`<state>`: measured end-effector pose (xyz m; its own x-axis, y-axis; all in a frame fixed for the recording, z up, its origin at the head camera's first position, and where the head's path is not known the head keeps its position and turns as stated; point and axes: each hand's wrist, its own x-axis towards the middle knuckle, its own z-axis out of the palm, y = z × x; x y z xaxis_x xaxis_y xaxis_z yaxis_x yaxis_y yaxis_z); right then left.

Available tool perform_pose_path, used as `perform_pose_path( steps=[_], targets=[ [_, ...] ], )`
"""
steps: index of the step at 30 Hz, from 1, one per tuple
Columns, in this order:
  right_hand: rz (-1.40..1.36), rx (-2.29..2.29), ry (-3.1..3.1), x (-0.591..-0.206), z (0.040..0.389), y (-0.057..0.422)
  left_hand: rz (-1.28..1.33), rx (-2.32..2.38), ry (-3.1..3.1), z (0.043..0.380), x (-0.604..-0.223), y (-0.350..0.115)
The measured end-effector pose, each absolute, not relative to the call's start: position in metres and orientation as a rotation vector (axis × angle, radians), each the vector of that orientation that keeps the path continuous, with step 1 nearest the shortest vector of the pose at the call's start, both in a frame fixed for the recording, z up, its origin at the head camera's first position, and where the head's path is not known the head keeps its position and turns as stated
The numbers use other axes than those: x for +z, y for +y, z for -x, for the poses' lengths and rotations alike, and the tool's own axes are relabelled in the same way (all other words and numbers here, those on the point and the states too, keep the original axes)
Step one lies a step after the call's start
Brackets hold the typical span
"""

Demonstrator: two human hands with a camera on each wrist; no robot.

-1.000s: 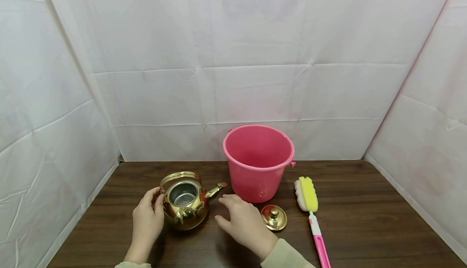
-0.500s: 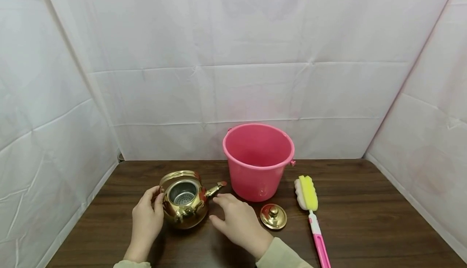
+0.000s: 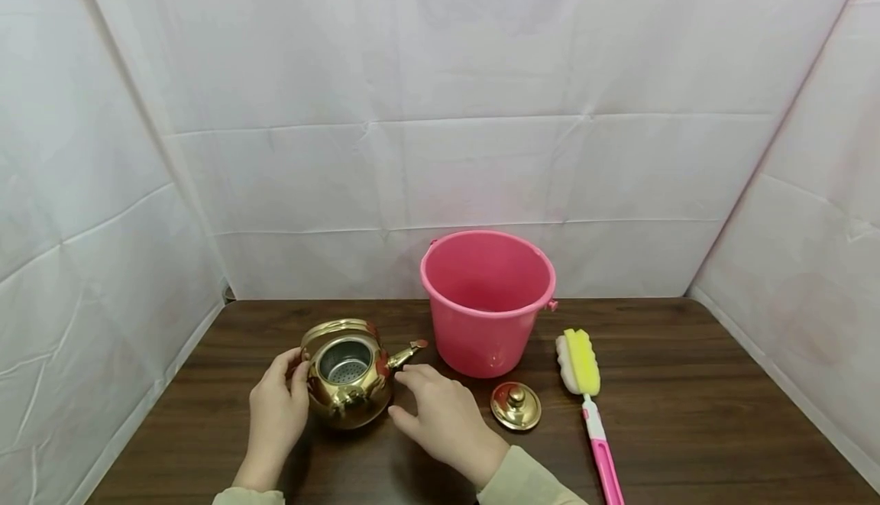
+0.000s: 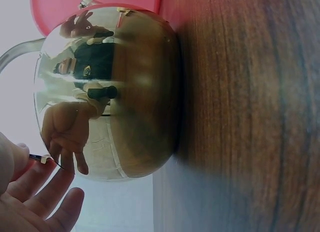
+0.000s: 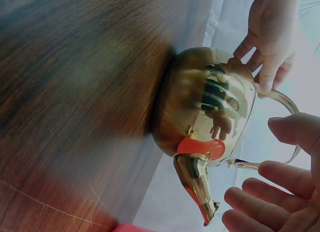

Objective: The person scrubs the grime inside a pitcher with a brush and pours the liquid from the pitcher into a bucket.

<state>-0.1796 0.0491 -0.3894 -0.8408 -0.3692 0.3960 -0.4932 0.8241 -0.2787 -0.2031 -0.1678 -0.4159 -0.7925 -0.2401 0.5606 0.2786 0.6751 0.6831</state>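
A shiny gold teapot [image 3: 352, 407] stands upright and lidless on the table, its strainer visible through the top opening. My left hand [image 3: 278, 409] pinches the left foot of the raised handle [image 3: 338, 328] between thumb and fingers; the left wrist view shows this grip beside the mirror-like teapot body [image 4: 145, 96]. On the other side, my right hand [image 3: 447, 417] hovers close to the red-tipped spout [image 3: 406, 355] with fingers spread, holding nothing. In the right wrist view, a gap shows between those fingers [image 5: 260, 207] and the spout [image 5: 192, 179].
A pink bucket [image 3: 484, 344] stands behind the right hand. The gold lid [image 3: 516, 407] lies knob-up in front of it. Farther right lies a sponge brush [image 3: 584, 383] with a pink and white handle. White sheeting [image 3: 440, 146] encloses the brown wooden table [image 3: 687, 398].
My right hand has shifted a little to the left, nearer the teapot's spout. The left hand and the teapot have stayed in place.
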Motion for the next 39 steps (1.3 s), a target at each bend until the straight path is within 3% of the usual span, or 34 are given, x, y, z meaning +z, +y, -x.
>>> perform_pose_path(
  steps=[39],
  targets=[
    [-0.791, 0.443, -2.633, -0.381, 0.184, 0.017, 0.036, -1.059, -2.215, 0.204, -0.418, -0.167]
  ],
)
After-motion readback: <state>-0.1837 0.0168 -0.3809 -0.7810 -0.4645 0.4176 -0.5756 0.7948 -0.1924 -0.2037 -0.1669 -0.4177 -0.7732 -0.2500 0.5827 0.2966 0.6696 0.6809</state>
